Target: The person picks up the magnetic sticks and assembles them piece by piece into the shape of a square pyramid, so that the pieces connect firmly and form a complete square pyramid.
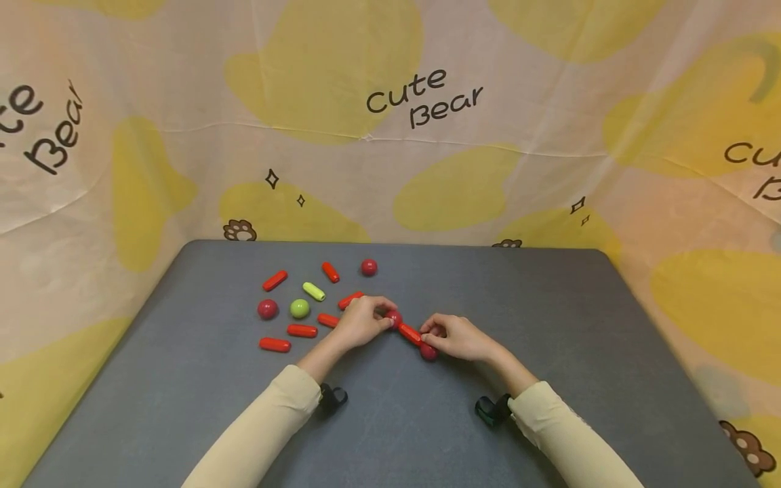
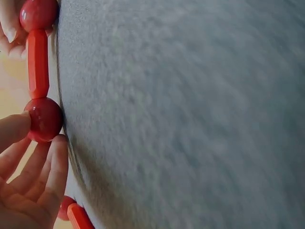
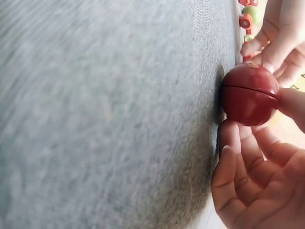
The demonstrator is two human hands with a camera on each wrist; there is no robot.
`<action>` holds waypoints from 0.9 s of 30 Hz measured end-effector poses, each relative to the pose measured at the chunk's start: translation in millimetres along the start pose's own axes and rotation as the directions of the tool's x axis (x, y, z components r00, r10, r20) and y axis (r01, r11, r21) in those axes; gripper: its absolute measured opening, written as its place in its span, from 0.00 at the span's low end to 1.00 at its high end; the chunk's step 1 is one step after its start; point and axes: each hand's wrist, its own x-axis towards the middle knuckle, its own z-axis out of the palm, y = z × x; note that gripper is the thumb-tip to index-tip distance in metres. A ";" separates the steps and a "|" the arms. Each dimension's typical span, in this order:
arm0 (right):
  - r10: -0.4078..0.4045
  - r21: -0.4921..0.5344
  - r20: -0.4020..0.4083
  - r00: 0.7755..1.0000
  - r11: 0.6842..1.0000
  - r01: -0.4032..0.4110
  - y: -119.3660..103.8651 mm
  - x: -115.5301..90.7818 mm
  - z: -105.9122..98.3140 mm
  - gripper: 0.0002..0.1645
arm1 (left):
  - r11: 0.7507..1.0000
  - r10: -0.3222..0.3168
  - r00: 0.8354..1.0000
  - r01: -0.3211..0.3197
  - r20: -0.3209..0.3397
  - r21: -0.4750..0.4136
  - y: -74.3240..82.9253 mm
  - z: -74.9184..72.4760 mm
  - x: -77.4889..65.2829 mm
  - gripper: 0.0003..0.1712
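Observation:
Two dark red balls and a bright red faceted rod form one joined piece at the middle of the table. My left hand (image 1: pixel 361 320) pinches the upper ball (image 1: pixel 394 318) between thumb and fingers, which the left wrist view shows closely at the ball (image 2: pixel 45 120). The red rod (image 1: pixel 410 333) runs from it down to the lower ball (image 1: pixel 429 352). At that end is my right hand (image 1: pixel 460 337); in the right wrist view its thumb and fingertips grip the ball (image 3: pixel 250 95), which has a dark seam. The rod is hidden behind the ball there.
To the left lie several red rods (image 1: pixel 302 331), a yellow-green rod (image 1: pixel 314 291), a green ball (image 1: pixel 299 308) and a red ball (image 1: pixel 267 310). Another red ball (image 1: pixel 369 267) is farther back. A printed cloth (image 1: pixel 451 176) hangs behind the grey table (image 1: pixel 549 305).

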 end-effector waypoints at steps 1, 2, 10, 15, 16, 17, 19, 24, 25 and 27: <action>0.007 -0.003 0.001 1.000 1.000 -0.007 -0.4 0.5 0.2 0.09 | 1.000 0.001 1.000 -0.001 0.005 -0.011 0.5 1.6 1.8 0.13; 0.014 -0.006 0.002 1.000 1.000 -0.014 -0.9 1.2 0.7 0.09 | 1.000 0.003 1.000 -0.003 0.009 -0.022 1.4 3.1 3.3 0.13; 0.047 -0.013 0.012 0.999 0.999 -0.047 -7.1 5.1 2.8 0.10 | 0.999 0.036 0.999 -0.036 0.014 -0.022 6.7 14.5 14.5 0.13; 0.081 -0.008 -0.007 0.997 0.997 -0.082 -10.3 6.6 3.9 0.11 | 0.999 0.040 0.999 -0.040 0.008 -0.018 10.3 17.6 19.2 0.13; 0.093 -0.004 -0.012 0.996 0.996 -0.093 -10.4 7.0 4.1 0.11 | 0.999 0.039 0.999 -0.039 0.008 -0.019 10.9 18.1 20.0 0.13; 0.104 0.000 -0.017 0.994 0.995 -0.104 -10.5 7.4 4.3 0.11 | 0.999 0.037 0.999 -0.037 0.008 -0.021 11.4 18.5 20.6 0.12; 0.129 0.006 -0.024 0.991 0.992 -0.129 -10.6 8.3 4.7 0.12 | 0.999 0.044 0.999 -0.044 0.008 -0.025 11.8 19.3 21.8 0.12; 0.167 0.002 -0.038 0.985 0.986 -0.167 -10.1 9.0 5.4 0.12 | 0.997 0.061 0.998 -0.061 0.008 -0.038 11.9 20.3 22.4 0.12; 0.170 0.001 -0.041 0.985 0.985 -0.170 -10.0 8.9 5.4 0.11 | 0.997 0.057 0.998 -0.056 0.008 -0.044 11.8 20.0 22.1 0.12; 0.174 0.005 -0.045 0.984 0.985 -0.173 -10.2 8.5 5.3 0.11 | 0.997 0.055 0.998 -0.054 0.010 -0.057 11.4 18.7 20.9 0.12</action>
